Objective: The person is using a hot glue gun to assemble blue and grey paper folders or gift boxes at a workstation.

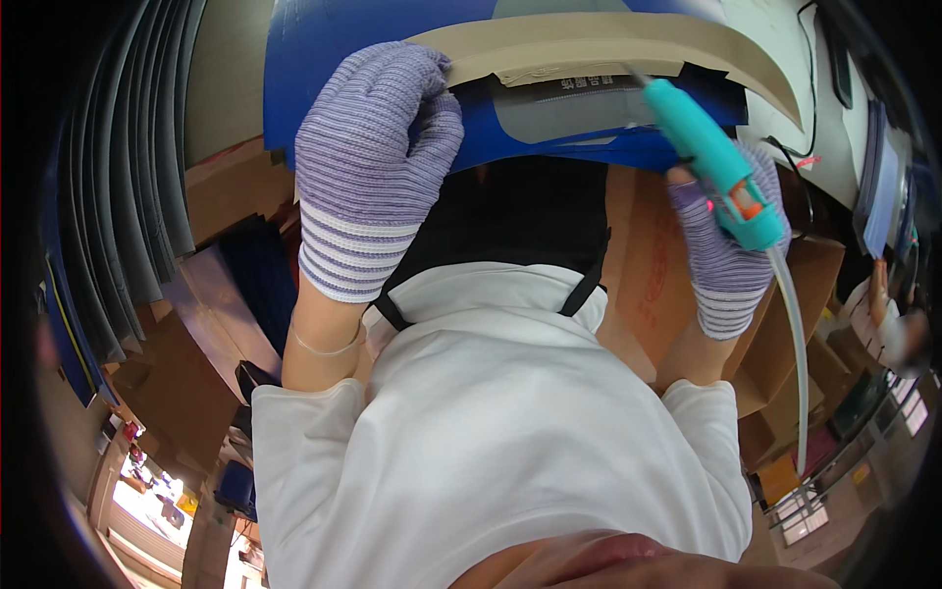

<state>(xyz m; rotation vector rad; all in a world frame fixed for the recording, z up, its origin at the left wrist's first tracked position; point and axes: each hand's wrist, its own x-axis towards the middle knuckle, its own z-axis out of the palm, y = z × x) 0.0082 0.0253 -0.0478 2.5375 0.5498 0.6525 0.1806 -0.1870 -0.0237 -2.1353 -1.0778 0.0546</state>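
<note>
Hands in use: two, both in purple-and-white striped gloves. Beige strip point(589, 41): one, a long, curved piece lying across one blue board point(368, 25) that bears a grey patch. The board lies at the near edge of the white counter point(834, 172); the strip's right end reaches past the board's right side, over the counter.

Left hand point(373, 137): fingers bent and together, thumb and index finger clamped on the left part of the strip.

Right hand point(711, 236): fingers wrapped around one teal glue gun point(702, 133); the thumb's tip shows bare. One pale glue stick point(797, 344) trails from the gun's rear. The nozzle points at the strip's near edge, around mid-length; contact cannot be confirmed.

Surroundings: one black apron point(520, 211) and one white shirt point(530, 412) on the person. Grey panels point(128, 177), several, overlapping, stand at the left; exact number cannot be told. One open cardboard carton point(795, 304) sits below the counter's near edge, to the right.
</note>
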